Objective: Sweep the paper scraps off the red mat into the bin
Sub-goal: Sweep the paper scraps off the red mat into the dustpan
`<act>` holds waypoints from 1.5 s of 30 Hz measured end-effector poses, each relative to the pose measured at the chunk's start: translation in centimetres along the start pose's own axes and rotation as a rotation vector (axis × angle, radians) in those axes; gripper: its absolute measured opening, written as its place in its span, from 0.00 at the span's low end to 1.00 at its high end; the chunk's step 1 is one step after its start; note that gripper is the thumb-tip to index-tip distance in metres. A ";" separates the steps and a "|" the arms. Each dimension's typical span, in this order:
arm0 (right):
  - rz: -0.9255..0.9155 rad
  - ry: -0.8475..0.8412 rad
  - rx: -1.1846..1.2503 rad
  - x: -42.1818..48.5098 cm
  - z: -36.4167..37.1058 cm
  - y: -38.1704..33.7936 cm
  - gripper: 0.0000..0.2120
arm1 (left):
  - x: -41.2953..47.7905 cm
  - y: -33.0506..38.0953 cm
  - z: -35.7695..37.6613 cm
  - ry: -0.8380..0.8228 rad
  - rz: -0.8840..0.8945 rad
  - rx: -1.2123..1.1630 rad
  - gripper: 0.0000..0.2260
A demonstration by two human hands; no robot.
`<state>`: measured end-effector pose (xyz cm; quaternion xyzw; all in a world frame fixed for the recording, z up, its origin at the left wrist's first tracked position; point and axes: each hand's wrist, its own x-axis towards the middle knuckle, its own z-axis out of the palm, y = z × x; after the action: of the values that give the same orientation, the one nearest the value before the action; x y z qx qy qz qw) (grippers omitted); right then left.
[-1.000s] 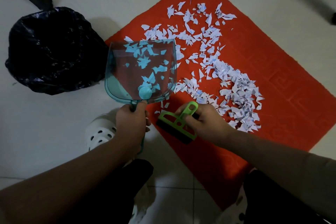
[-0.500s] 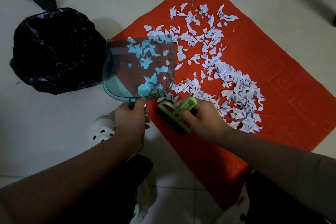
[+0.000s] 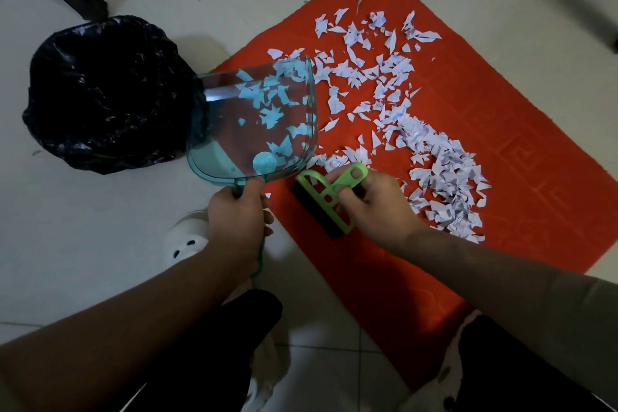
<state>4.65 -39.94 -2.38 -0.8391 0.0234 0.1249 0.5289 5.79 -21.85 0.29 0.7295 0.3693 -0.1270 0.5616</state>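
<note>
**One panful at the bin's edge; the heap waits on the mat**

The left hand (image 3: 237, 214) has its fingers wrapped round the handle of the clear teal dustpan (image 3: 254, 124); the pan carries a scatter of scraps and sits at the mat's left corner, its left side just against the black-bagged bin (image 3: 107, 94); whether it is lifted off the floor (image 3: 100, 244) I can't quite tell. The right hand (image 3: 374, 207) grips the green brush (image 3: 326, 192), fingers closed on its handle, bristles down near the front-left edge of the red mat (image 3: 535, 150). Most of the paper scraps (image 3: 434, 157) lie on the mat, in a thick band from the far corner down to a heap just right of the brush. I'd say the step in hand is emptying a load; the next move calls for bringing the pan's mouth over the bin and tipping gently, since such light scraps could flutter onto the tiles; then the heap.
</note>
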 end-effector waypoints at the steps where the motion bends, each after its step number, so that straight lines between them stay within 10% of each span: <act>1: -0.007 -0.019 -0.028 0.0 0.1 0.2 0.09 | 0.0 0.0 0.0 0.000 -0.001 -0.001 0.10; 21: -0.017 0.264 -0.135 1.7 -2.3 0.6 0.14 | 0.1 0.3 -0.5 0.004 -0.004 -0.003 0.10; 38: 0.010 -0.204 0.007 1.0 2.5 -0.6 0.07 | 0.1 1.1 -1.0 0.033 -0.047 -0.055 0.12; 45: -0.044 0.119 0.002 2.3 1.6 -0.8 0.08 | 0.3 1.2 -1.4 0.020 -0.037 -0.083 0.11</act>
<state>6.72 -37.98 -2.89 -0.8449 0.0365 0.0631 0.5299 6.49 -20.54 1.43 0.6999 0.3932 -0.1143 0.5852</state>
